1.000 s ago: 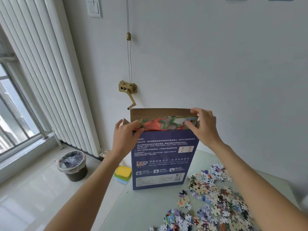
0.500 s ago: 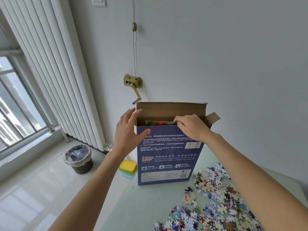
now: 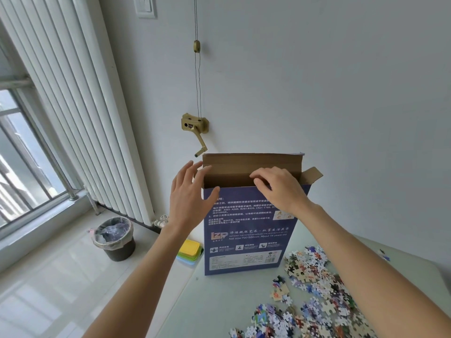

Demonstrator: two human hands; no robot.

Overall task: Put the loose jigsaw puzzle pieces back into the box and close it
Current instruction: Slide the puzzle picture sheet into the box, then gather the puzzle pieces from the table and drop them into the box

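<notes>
- Head view, centre of the frame: a tall blue box [image 3: 246,230] stands upright on the pale tabletop [image 3: 219,303], its top open, with the brown lid flap [image 3: 251,162] standing up at the back and a small side flap [image 3: 311,175] sticking out to the upper right
- The left hand [image 3: 189,198] is at the box's upper left corner, fingers spread and nearly straight; the thumb lies across the blue front just under the rim and the fingertips reach up beside the lid flap; it grips nothing
- The right hand [image 3: 280,189] sits over the open top towards the right, back of the hand to the camera, fingers bent down over the front rim; whether they pinch anything inside I cannot tell
- Lower right of the frame: loose puzzle pieces [image 3: 317,296] lie scattered in a wide, colourful heap on the tabletop, just right of the box and running down to the bottom edge
- Just left of the box's base, at the tabletop's edge, a small stack of flat containers [image 3: 189,250] with a yellow lid on top
- Left of the frame: a dark bin [image 3: 114,239] with a clear liner stands on the tiled floor, below a white radiator [image 3: 80,113] and beside a window [image 3: 22,152]
- On the wall above the box, a brass crank [image 3: 195,130] with a thin cable running upward
</notes>
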